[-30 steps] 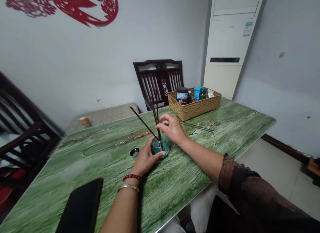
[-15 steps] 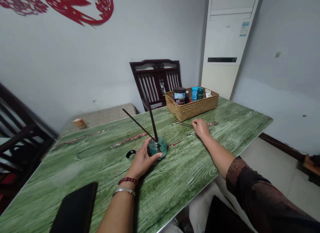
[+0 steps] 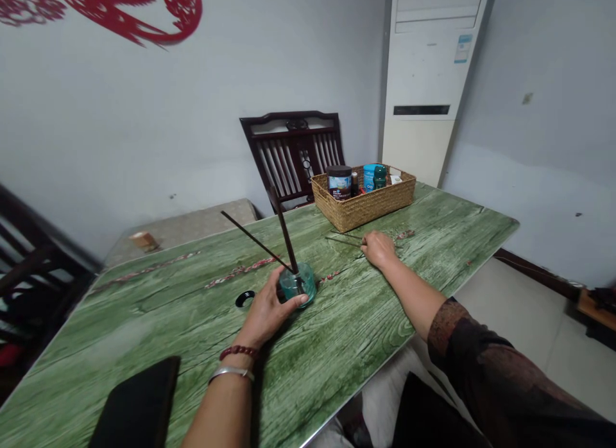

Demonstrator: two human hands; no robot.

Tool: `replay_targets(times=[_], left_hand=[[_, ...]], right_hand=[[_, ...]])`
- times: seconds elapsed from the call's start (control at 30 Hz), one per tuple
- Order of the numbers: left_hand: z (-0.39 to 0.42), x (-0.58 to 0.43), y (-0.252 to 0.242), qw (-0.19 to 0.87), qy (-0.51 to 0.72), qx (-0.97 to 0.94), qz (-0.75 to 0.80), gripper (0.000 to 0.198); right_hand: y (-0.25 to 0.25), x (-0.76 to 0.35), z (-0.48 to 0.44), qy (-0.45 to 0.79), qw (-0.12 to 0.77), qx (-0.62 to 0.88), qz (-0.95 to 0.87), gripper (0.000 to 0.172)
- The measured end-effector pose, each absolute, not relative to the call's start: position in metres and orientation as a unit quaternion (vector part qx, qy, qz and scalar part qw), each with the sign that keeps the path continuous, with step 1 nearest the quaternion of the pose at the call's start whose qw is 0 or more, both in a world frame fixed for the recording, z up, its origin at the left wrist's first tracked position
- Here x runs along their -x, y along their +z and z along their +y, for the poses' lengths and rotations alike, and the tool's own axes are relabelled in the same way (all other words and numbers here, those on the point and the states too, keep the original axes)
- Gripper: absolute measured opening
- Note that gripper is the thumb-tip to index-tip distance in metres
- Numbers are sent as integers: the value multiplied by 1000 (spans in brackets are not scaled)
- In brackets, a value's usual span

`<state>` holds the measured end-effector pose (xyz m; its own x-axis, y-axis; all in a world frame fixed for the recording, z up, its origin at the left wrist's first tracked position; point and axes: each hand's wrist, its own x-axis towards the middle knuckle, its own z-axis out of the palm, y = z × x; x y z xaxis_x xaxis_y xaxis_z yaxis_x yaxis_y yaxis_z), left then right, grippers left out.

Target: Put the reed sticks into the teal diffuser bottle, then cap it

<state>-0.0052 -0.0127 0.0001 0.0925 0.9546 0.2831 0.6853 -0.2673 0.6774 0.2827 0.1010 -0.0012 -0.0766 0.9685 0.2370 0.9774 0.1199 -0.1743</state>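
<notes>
- Green wood-patterned table (image 3: 337, 345) fills the lower view, with a teal glass bottle (image 3: 298, 285) standing upright on it
- Left hand (image 3: 266, 310): wrapped snugly around the bottle, palm and fingers against the glass, holding it
- Right hand (image 3: 380, 250): resting on the table right of the bottle, loosely curled and holding nothing, just beside two thin sticks (image 3: 344, 240) lying flat
- Two dark sticks (image 3: 283, 230): standing in the bottle's mouth, one nearly upright, one leaning far left
- Black ring (image 3: 245, 298): lying just left of the bottle
- Black phone (image 3: 137, 396): lying well left of the bottle, nearer the person
- Wicker basket (image 3: 363, 207): beyond the bottle, holding jars and small containers
</notes>
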Motion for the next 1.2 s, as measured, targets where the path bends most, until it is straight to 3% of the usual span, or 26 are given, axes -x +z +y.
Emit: replay_targets(times=[0.27, 0.37, 0.47, 0.57, 0.8, 1.2], left_hand=[[-12, 6, -3, 182, 362, -710, 575, 78], [-11, 7, -6, 182, 362, -708, 578, 82], [-9, 8, -9, 184, 365, -705, 580, 83], [-9, 8, -9, 190, 370, -705, 574, 82], [-9, 7, -8, 194, 388, -713, 551, 79], [-8, 8, -10, 196, 394, -721, 535, 77]], right_hand=[[9, -275, 93, -2, 174, 654, -736, 28], [31, -269, 88, 54, 333, 607, -720, 20], [61, -256, 79, 202, 535, 461, -678, 13], [87, -235, 65, 352, 620, 312, -628, 17], [98, -179, 44, 426, 611, 217, -631, 19], [62, -159, 42, 318, 530, 318, -719, 11]])
